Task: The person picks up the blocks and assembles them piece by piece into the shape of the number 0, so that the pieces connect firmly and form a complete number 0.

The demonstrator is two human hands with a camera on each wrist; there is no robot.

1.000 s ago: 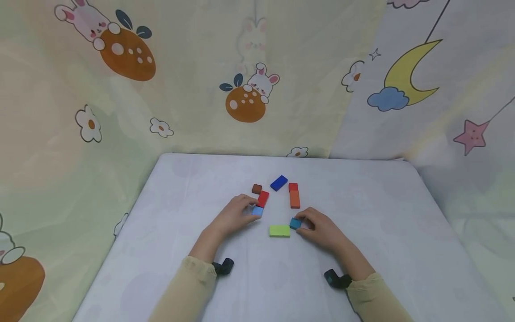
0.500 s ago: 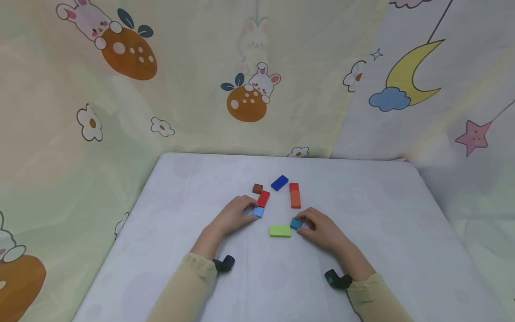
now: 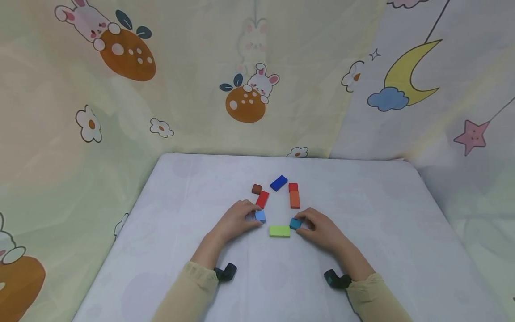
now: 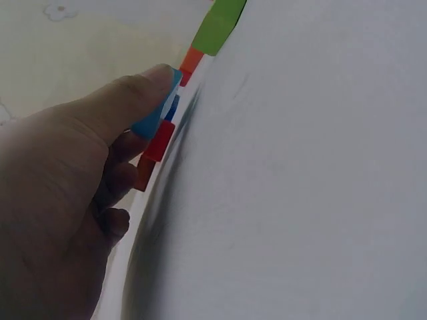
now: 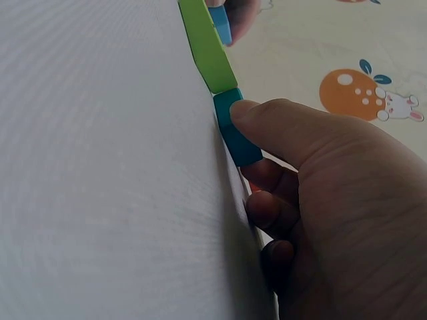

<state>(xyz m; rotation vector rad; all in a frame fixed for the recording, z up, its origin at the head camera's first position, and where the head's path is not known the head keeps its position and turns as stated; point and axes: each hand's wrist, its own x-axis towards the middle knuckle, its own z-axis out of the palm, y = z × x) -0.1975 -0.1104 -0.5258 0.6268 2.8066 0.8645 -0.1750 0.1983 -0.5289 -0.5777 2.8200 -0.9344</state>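
Between thumb and fingers, my left hand [image 3: 236, 220] pinches a light blue block [image 3: 260, 216]. Just beyond it lies a red block [image 3: 263, 199], with a small brown block [image 3: 256, 189] at its far left corner. My right hand [image 3: 320, 227] pinches a teal block [image 3: 295, 223], which sits against the right end of a light green block [image 3: 279, 231]. In the right wrist view the teal block [image 5: 237, 130] touches the green block's end. The left wrist view shows the thumb on the light blue block [image 4: 159, 112], with the fingertips behind it partly hidden.
An orange block [image 3: 295, 200] and a small red block [image 3: 293, 187] stand end to end beyond my right hand. A dark blue block [image 3: 279, 183] lies slantwise at the back. All rest on a white-covered table [image 3: 201, 179] before a printed cloth backdrop [image 3: 193, 80].
My left hand has moved the light blue block slightly toward me and to the right, away from the red block. My right hand and the teal block have stayed in place.
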